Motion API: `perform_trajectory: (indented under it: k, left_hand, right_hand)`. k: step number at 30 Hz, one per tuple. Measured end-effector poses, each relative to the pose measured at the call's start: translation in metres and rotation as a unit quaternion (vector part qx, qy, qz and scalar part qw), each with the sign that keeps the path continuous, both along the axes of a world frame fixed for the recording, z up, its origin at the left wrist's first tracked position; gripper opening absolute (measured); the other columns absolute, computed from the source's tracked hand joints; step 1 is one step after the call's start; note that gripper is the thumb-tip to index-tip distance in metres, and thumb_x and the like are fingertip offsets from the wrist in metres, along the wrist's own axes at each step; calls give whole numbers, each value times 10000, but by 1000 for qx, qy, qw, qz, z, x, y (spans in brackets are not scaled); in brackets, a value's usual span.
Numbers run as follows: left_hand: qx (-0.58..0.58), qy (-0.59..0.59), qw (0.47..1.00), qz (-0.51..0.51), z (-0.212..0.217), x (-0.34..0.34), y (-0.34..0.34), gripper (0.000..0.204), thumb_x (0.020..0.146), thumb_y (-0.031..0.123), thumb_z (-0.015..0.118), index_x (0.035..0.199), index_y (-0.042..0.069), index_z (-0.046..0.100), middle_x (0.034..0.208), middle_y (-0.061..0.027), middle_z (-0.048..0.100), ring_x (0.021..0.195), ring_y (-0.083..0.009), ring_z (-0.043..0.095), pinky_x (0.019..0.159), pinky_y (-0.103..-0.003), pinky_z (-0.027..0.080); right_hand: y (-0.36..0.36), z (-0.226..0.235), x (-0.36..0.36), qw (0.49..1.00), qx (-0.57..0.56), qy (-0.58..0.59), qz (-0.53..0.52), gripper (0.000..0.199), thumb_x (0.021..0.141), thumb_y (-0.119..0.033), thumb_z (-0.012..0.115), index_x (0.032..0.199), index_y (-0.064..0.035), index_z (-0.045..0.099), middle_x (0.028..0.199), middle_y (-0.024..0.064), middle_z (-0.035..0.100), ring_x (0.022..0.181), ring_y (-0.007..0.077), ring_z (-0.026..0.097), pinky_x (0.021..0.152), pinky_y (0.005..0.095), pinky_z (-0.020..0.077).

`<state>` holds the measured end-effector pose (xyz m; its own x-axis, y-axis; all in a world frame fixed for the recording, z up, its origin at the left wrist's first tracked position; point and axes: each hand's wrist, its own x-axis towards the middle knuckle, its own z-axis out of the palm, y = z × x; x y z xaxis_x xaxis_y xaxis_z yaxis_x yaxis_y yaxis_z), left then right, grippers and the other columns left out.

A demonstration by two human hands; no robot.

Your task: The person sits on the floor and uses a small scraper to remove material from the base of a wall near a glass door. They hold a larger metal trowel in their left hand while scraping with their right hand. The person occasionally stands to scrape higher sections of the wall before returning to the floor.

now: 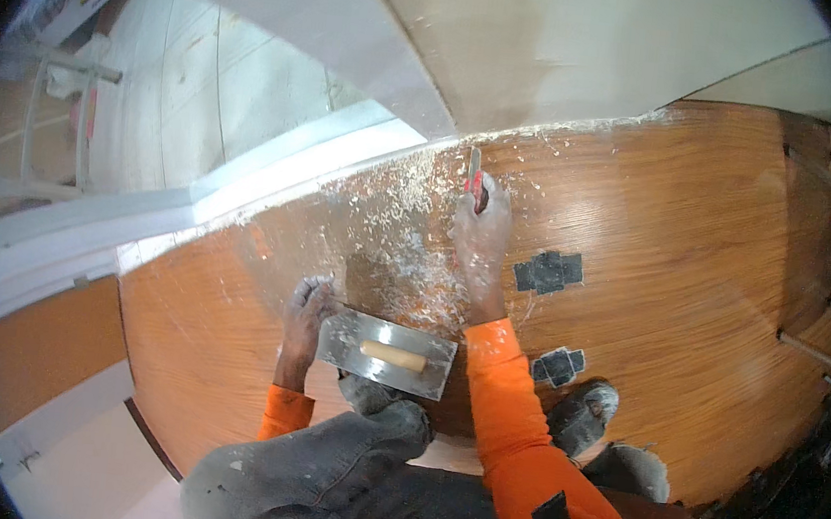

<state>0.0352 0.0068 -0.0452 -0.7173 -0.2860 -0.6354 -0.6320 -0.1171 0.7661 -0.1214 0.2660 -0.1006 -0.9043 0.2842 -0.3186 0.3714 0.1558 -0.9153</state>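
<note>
My right hand (483, 231) is closed around a small red-handled knife (475, 173), its narrow blade pointing at the foot of the pale wall. White dust coats its fingers. Further left and nearer me, my left hand (308, 307) has its fingers curled together by a corner of the steel trowel (346, 353); what they hold, if anything, is hidden. The rectangular trowel lies handle up, its wooden grip (393, 356) untouched, close to my knee. Pale scrapings (407, 194) and white dust are scattered over the wood-grain floor (679, 225) between the hands and the wall.
Two dark patches (548, 272) (558, 366) lie on the floor right of my arm. A pale wall (536, 51) and a white door-like threshold (306, 154) bound the far side. At the left stands a white frame (58, 125); metal legs (817, 353) stand at the right.
</note>
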Motion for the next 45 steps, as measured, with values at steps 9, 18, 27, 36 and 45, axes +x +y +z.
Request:
perform_trajectory:
  k: [9, 18, 27, 36, 45]
  left_hand:
    - [-6, -2, 1000, 26, -3, -6, -6, 175, 1032, 171, 566, 1140, 35, 582, 968, -75, 643, 840, -159, 631, 790, -321, 540]
    - [-27, -2, 999, -20, 1, -14, 18, 212, 1038, 186, 560, 1178, 29, 582, 993, -46, 615, 838, -144, 619, 790, -315, 529]
    - [-18, -8, 1000, -23, 2, -7, 8, 211, 1046, 198, 547, 1176, 36, 583, 1026, -62, 637, 881, -152, 617, 827, -307, 517]
    - [-21, -7, 1000, -13, 2, -8, 10, 225, 1041, 226, 577, 1166, 39, 583, 1029, -83, 656, 871, -154, 635, 800, -309, 532]
    - [-17, 4, 1000, -9, 3, -6, 11, 207, 1043, 204, 568, 1162, 36, 592, 1030, -73, 658, 876, -151, 635, 805, -311, 525]
  right_hand:
    - [36, 16, -4, 959, -263, -93, 39, 332, 1010, -148, 505, 1308, -8, 553, 862, 50, 613, 562, 104, 579, 504, 297, 508]
    - [9, 27, -21, 989, -124, 7, 77, 192, 908, -94, 506, 1050, 15, 574, 892, 242, 586, 858, 422, 590, 787, 510, 467]
    - [-5, 46, -12, 989, -137, 43, 37, 364, 929, -126, 522, 1236, 64, 564, 950, 259, 622, 875, 383, 633, 784, 480, 493]
    - [-5, 30, -17, 984, -176, -6, 33, 322, 928, -135, 511, 1203, 24, 565, 831, 177, 596, 733, 286, 618, 689, 431, 500]
    - [0, 43, -11, 955, -290, -52, 28, 286, 957, -137, 527, 1189, 23, 574, 771, 96, 603, 644, 173, 624, 609, 372, 510]
